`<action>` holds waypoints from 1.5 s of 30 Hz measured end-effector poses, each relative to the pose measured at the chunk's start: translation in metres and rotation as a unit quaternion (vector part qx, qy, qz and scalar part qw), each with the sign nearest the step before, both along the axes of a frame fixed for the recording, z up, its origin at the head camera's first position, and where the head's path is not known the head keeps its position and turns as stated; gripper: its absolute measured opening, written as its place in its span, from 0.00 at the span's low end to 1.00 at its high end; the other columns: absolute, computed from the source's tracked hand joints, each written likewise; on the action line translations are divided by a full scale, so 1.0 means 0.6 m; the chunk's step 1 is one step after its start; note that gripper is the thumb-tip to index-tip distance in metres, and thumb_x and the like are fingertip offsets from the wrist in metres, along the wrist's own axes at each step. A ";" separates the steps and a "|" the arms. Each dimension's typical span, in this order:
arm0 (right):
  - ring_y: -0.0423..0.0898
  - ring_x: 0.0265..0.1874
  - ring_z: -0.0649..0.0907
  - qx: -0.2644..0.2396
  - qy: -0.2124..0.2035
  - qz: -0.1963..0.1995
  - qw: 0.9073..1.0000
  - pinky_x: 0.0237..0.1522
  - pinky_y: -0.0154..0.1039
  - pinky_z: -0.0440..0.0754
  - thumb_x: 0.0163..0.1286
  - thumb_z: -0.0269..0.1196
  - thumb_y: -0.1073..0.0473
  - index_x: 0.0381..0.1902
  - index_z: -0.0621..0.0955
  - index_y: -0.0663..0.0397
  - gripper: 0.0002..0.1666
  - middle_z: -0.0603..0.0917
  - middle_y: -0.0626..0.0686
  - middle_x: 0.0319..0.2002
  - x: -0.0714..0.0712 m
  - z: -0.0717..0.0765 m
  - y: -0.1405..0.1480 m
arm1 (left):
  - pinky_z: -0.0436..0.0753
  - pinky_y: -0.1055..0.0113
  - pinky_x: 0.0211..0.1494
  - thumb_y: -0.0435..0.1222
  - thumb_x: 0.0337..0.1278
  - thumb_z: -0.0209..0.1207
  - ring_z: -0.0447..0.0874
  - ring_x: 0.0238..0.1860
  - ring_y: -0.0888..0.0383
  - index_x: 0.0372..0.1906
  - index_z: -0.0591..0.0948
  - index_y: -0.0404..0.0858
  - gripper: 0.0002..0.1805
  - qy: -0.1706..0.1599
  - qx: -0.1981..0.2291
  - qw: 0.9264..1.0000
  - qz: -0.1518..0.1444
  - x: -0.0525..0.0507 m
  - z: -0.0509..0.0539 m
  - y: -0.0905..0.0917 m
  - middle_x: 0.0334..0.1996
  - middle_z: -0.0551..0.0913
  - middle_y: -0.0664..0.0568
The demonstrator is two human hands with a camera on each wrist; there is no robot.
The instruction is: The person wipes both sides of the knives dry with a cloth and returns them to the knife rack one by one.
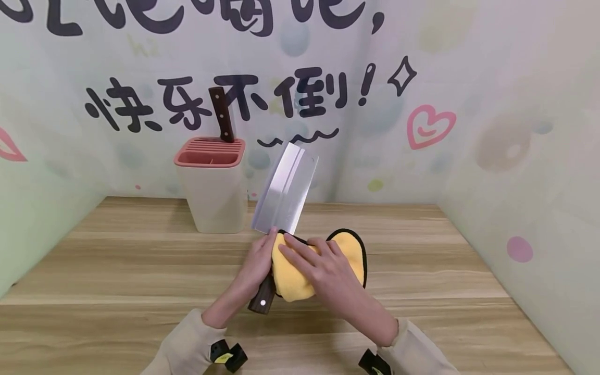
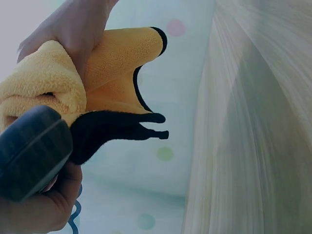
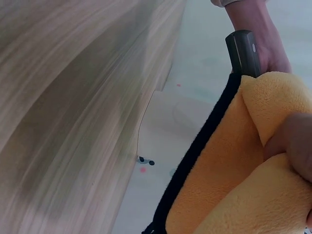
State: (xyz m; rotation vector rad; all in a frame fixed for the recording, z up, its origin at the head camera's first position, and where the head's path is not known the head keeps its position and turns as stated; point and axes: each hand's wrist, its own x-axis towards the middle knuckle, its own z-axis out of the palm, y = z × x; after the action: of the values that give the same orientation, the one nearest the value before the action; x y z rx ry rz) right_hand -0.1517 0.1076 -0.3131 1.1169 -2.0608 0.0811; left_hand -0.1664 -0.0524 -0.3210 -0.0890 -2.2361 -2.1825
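Observation:
A cleaver (image 1: 288, 187) with a broad metal blade is held above the table, tip up and leaning slightly right. My left hand (image 1: 255, 263) grips its dark riveted handle (image 1: 263, 299), whose butt end shows large in the left wrist view. Over the handle and the foot of the blade lies a yellow cloth (image 1: 291, 281) with black edging. My right hand (image 1: 328, 271) holds this cloth against the cleaver, its fingers bent across the top. In the right wrist view the cloth (image 3: 224, 161) is folded around the thumb and hides part of the handle.
A white knife block (image 1: 213, 200) with a pink slotted top stands at the back left of the wooden table (image 1: 140, 271). A second dark-handled knife (image 1: 221, 114) is upright in it. Printed wall sheets (image 1: 365, 172) bound the table at the back and both sides.

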 end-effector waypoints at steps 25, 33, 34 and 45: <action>0.48 0.36 0.75 0.088 0.069 0.045 0.993 0.35 0.39 0.76 0.55 0.53 0.66 0.52 0.77 0.45 0.25 0.75 0.47 0.55 0.020 -0.002 -0.018 | 0.76 0.74 0.26 0.45 0.68 0.34 0.74 0.22 0.63 0.36 0.71 0.23 0.27 -0.032 0.118 0.992 -0.010 0.000 0.004 -0.002 0.23 0.74 0.51; 0.47 0.37 0.75 0.112 0.073 0.065 0.989 0.35 0.37 0.75 0.54 0.58 0.63 0.50 0.77 0.44 0.23 0.74 0.46 0.55 0.032 -0.005 -0.016 | 0.76 0.74 0.27 0.43 0.69 0.32 0.71 0.22 0.63 0.39 0.67 0.25 0.22 -0.056 0.188 0.980 -0.036 0.002 0.012 0.000 0.24 0.73 0.51; 0.47 0.37 0.75 0.115 0.073 0.068 0.988 0.35 0.37 0.75 0.54 0.58 0.62 0.50 0.77 0.44 0.23 0.74 0.46 0.55 0.033 -0.006 -0.015 | 0.76 0.74 0.27 0.42 0.69 0.32 0.71 0.22 0.63 0.39 0.67 0.26 0.22 -0.057 0.193 0.979 -0.039 0.002 0.013 0.000 0.24 0.73 0.51; 0.45 0.38 0.75 0.149 0.102 0.093 0.979 0.36 0.36 0.72 0.67 0.42 0.64 0.51 0.76 0.42 0.21 0.74 0.45 0.56 0.050 -0.013 -0.008 | 0.76 0.74 0.30 0.43 0.70 0.30 0.72 0.23 0.63 0.44 0.66 0.24 0.24 -0.054 0.175 0.981 -0.058 -0.002 0.013 -0.005 0.26 0.73 0.51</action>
State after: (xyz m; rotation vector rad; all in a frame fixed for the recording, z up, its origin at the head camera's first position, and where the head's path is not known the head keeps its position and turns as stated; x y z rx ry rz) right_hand -0.1219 0.1028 -0.3208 1.4370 -1.8196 -0.2491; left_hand -0.1677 -0.0554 -0.3130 -0.0992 -1.8979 -2.6654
